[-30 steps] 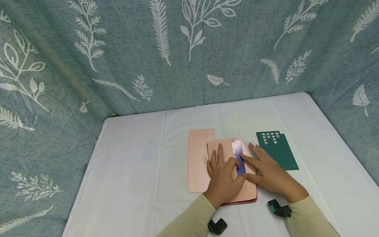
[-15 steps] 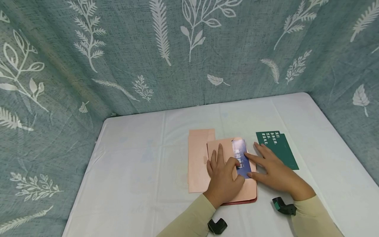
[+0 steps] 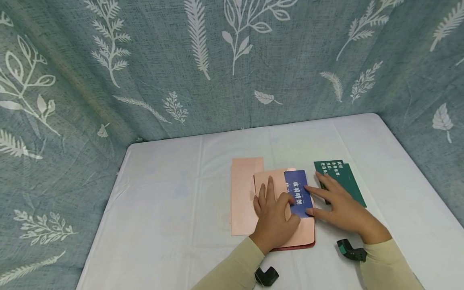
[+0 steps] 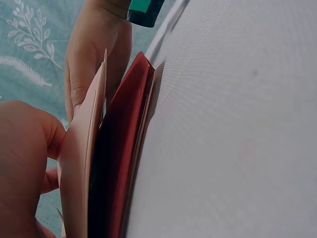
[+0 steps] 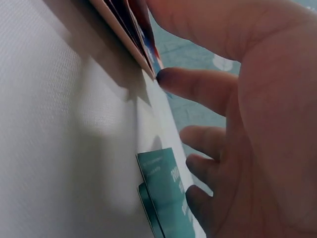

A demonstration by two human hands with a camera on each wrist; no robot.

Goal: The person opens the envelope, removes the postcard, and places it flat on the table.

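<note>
A blue card (image 3: 299, 195) with white characters sticks out to the right from a pink paper folder (image 3: 273, 181) whose inside is red. My left hand (image 3: 273, 217) presses on the folder, several fingers stretched over its top and the index bent by the card's left part. In the left wrist view the folder (image 4: 79, 148) stands slightly apart from its red layer (image 4: 126, 114). At the card's right edge are the thumb and index fingertip of my right hand (image 3: 340, 209), set apart from each other; its other fingers spread over a green card (image 3: 349, 181).
Flat pink paper (image 3: 243, 201) lies left of the folder and partly under it. Two green cards overlap at the right, the upper-left one with white characters (image 5: 173, 193). The white table (image 3: 163, 201) meets a patterned curtain (image 3: 163, 72) behind.
The blue card has slid right, and its characters now show more fully. My right hand has moved right with it. My left hand has stayed in place on the folder.
</note>
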